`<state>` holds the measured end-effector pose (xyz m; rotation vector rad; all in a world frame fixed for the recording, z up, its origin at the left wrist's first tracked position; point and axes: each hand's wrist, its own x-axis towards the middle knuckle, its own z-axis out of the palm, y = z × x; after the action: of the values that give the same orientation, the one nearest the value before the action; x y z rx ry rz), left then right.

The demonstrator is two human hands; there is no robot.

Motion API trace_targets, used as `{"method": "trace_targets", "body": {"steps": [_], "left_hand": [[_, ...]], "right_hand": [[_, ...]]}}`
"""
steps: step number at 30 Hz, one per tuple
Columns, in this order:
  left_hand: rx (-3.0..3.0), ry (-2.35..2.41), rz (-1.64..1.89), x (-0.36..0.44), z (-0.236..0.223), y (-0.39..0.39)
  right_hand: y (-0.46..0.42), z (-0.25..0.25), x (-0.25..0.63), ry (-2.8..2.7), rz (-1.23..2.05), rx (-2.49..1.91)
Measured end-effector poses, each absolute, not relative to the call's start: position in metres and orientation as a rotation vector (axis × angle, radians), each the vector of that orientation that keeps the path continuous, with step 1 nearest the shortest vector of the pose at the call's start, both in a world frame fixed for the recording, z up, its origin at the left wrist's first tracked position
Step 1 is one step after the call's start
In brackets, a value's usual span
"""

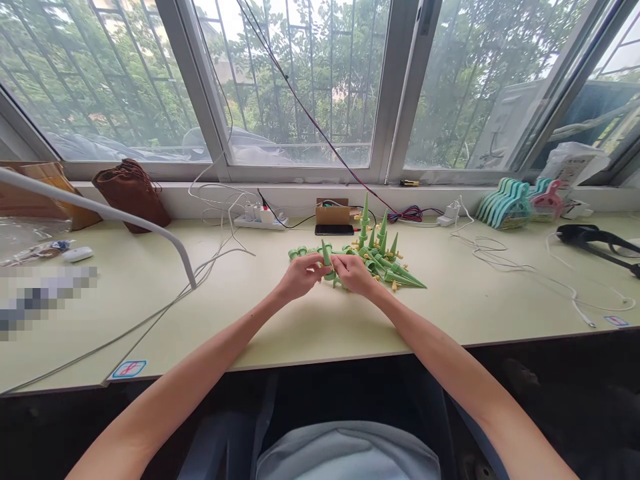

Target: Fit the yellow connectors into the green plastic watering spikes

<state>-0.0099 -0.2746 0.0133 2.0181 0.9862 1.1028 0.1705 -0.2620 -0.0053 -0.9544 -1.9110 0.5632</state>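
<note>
A green plant watering spike (pixel 327 253) stands point up between my two hands, over the table's middle. My left hand (pixel 299 275) is closed on its left side, fingertips around the lower part. My right hand (pixel 352 272) pinches at its right side, where a small yellow valve may sit; the fingers mostly hide it. Just beyond and right of my hands is a pile of more green spikes (pixel 406 277), with yellow valves (pixel 395 286) among them. Several spikes stand upright, such as a tall one (pixel 365 217). Green caps (pixel 299 251) lie behind my left hand.
A phone (pixel 334 230) lies before a small cardboard box (pixel 333 213) near the windowsill. White cables (pixel 220 257) and a power strip (pixel 263 219) are at back left. A grey curved arm (pixel 165 225) crosses the left. Hangers (pixel 505 203) and black headgear (pixel 595 237) are right.
</note>
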Motion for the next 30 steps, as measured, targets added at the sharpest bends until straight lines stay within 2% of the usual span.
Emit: {"method": "trace_targets", "body": {"steps": [9, 19, 30], "left_hand": [[2.386, 0.928, 1.125, -0.012, 0.014, -0.279], [1.971, 0.975, 1.21, -0.001, 0.008, -0.277], [1.693, 0.839, 0.963, -0.009, 0.014, -0.277]], "right_hand": [[-0.262, -0.003, 0.171, -1.897, 0.589, -0.997], [-0.262, -0.003, 0.173, -1.893, 0.565, -0.993], [-0.262, -0.005, 0.177, -2.024, 0.477, -0.916]]}}
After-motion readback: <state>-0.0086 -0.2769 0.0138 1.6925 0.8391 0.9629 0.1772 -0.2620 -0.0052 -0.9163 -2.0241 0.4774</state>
